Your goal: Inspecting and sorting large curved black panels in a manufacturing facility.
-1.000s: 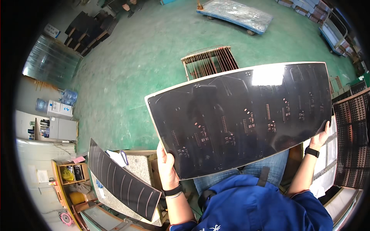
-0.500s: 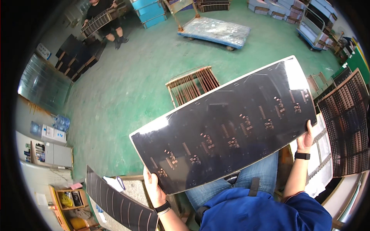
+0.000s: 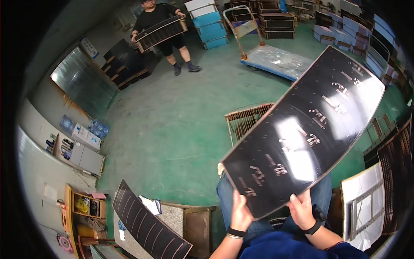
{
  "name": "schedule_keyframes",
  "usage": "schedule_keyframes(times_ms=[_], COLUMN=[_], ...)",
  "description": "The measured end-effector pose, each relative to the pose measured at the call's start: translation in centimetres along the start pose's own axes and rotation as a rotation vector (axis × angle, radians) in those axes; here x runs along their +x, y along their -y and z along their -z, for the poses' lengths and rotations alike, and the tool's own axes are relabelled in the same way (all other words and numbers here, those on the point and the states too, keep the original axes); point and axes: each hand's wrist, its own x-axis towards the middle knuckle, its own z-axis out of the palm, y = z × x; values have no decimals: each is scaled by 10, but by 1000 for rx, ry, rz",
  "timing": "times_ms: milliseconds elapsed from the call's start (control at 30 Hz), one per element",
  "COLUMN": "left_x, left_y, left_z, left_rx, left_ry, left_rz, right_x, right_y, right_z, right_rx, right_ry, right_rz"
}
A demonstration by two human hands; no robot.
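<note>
A large, glossy black circuit board panel (image 3: 276,129) with rows of copper-coloured marks is tilted up in front of me, its far end raised to the upper right. My left hand (image 3: 241,211) grips the short near edge by the lower corner, thumb on top. Around the long right edge, close to that same corner, my right hand (image 3: 302,210) is closed with its thumb on the face. Fingers under the panel are hidden. Bright glare covers part of its surface.
A slotted rack (image 3: 243,120) stands on the green floor behind the panel. Left, a striped black panel (image 3: 148,222) lies on a table (image 3: 172,216). Right is a white board (image 3: 360,190) beside dark panels (image 3: 394,164). Farther off are a trolley (image 3: 271,60) and a person (image 3: 159,15) carrying a rack.
My right hand has shifted from the panel's far right end toward the near corner by my left hand. The panel has swung steeper to the upper right. The view has turned left.
</note>
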Motion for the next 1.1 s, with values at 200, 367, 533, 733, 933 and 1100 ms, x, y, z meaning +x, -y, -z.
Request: schedule_keyframes(times_ms=[200,367,533,733,933,1100], left_x=[19,47,59,61,63,63], left_y=[15,-10,-4,-6,-7,-8], left_z=[39,73,80,88,86,83], left_rx=[748,1569,1465,1153,1141,1194], left_ry=[166,-12,-85,-155,-185,-173], left_rz=[268,-528,-413,-318,-307,-315], right_x=[60,94,124,166,173,184], right_y=[33,34,-20,-94,-128,-136], right_z=[38,91,108,116,134,135], right_rx=[-463,-811,-941,-1127,-1312,-1260], right_ry=[-323,-279,-273,-126,-77,-50], right_rz=[376,437,410,497,4,184])
